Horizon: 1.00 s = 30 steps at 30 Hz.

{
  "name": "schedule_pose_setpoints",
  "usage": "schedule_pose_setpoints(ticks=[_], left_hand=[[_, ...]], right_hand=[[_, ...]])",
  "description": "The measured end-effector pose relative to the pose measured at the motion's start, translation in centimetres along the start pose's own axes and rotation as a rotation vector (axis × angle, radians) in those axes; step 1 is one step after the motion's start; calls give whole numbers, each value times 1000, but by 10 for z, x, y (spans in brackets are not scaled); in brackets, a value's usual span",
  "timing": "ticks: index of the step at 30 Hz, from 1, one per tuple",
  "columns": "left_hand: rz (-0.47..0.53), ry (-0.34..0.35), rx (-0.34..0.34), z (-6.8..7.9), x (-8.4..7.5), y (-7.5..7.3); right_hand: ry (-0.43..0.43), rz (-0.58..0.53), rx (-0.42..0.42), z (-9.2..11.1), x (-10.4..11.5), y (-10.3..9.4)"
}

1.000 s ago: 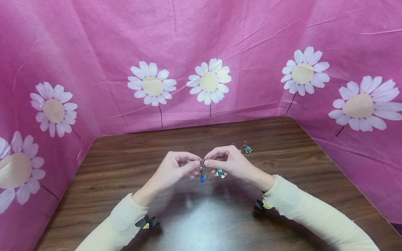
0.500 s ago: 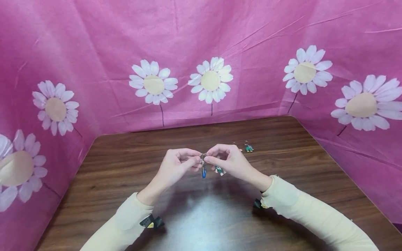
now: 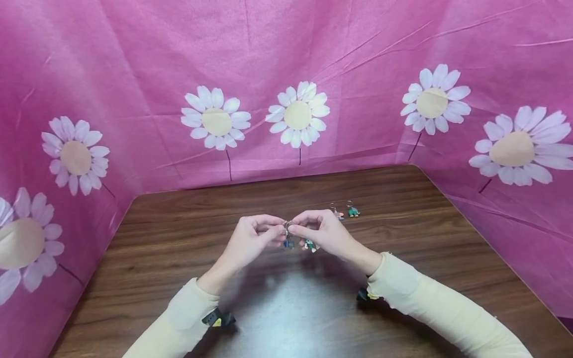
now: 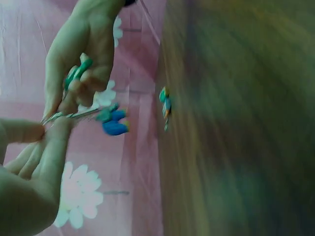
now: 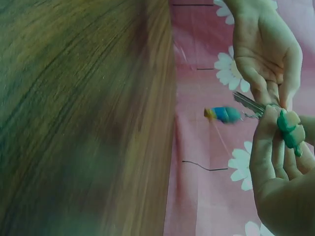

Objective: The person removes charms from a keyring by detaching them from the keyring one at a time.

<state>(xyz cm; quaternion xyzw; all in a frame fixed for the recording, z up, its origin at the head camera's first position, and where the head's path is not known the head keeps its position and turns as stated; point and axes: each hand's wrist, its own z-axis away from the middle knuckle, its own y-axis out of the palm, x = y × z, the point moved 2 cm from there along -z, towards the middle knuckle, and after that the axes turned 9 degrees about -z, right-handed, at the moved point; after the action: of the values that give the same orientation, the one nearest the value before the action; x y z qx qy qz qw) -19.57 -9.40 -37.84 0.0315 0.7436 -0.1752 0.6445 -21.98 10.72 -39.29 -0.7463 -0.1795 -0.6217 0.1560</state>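
Note:
Above the table, my left hand (image 3: 248, 243) and right hand (image 3: 329, 236) meet fingertip to fingertip, both pinching a small metal key ring (image 3: 288, 225). From it hangs a blue figurine charm (image 4: 115, 125), blurred in the right wrist view. A metal key (image 5: 248, 103) sticks out beside the charm. A green figurine charm (image 5: 290, 130) is at my right hand's curled fingers, also visible below that hand in the head view. Fingertips hide much of the ring, so how the parts link cannot be seen.
Behind my right hand, a green keychain charm (image 3: 353, 211) and a partly hidden keychain charm (image 3: 338, 215) with orange on it lie on the brown wooden table (image 3: 188, 219). Pink cloth (image 3: 147, 89) with white daisies surrounds the table's back and sides.
The blue charm hangs less far below the fingers than before. My right hand has shifted slightly, showing more of the partly hidden charm behind it. Both hands keep pinching the ring.

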Motion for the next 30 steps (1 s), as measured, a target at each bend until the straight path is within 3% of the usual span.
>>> schedule_pose_setpoints(ticks=[4, 8, 16, 21, 30], left_hand=[[-179, 49, 62, -1, -3, -5], [-256, 88, 101, -3, -7, -8], [-171, 65, 169, -5, -11, -7], [-160, 57, 105, -5, -10, -6], [-39, 38, 31, -6, -8, -3]], right_hand=[[38, 52, 49, 1, 3, -3], [42, 104, 93, 1, 7, -6], [2, 150, 110, 1, 13, -7], [-44, 150, 96, 0, 14, -6], [-68, 128, 46, -2, 17, -6]])
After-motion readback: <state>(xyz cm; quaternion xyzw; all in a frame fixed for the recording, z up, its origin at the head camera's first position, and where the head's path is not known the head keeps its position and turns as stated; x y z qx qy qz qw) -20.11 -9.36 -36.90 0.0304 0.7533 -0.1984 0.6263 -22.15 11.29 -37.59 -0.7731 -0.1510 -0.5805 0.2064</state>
